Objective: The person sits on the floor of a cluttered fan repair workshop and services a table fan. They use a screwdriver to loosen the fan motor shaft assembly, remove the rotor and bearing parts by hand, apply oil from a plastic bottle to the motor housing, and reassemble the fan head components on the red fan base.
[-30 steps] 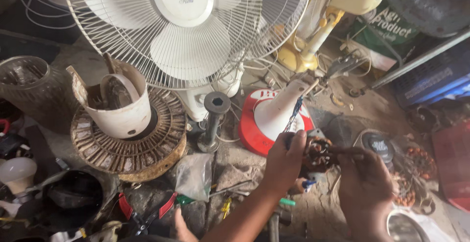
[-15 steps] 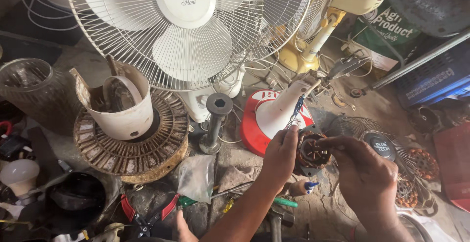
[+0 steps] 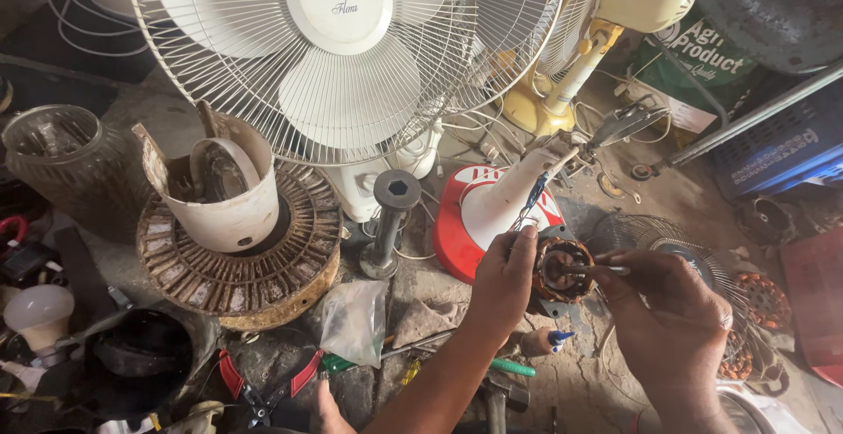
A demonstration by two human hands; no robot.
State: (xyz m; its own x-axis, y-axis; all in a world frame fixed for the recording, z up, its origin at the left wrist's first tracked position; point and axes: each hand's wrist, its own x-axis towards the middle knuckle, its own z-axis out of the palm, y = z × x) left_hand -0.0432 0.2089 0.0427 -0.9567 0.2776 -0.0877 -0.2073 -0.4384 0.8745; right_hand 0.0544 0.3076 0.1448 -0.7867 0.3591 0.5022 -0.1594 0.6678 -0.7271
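Two hands meet over a small round motor stator wound with copper wire, held low and right of centre above the cluttered workshop floor. The left hand is closed around the stator's left side, thumb up along its rim. The right hand is closed in a pinch on a thin metal tool, whose tip reaches into the stator's middle opening.

Just behind the stator lies a red and white fan base with a white stem. A large white table fan with a wire grille stands over the scene, and a yellow fan stand rises to its right. At left, a rusty round laminated stator ring carries a dirty white plastic cup. A dark metal socket post stands between ring and base. Red-handled pliers and a crumpled clear plastic bag lie near the forearm; a white bulb sits at far left.
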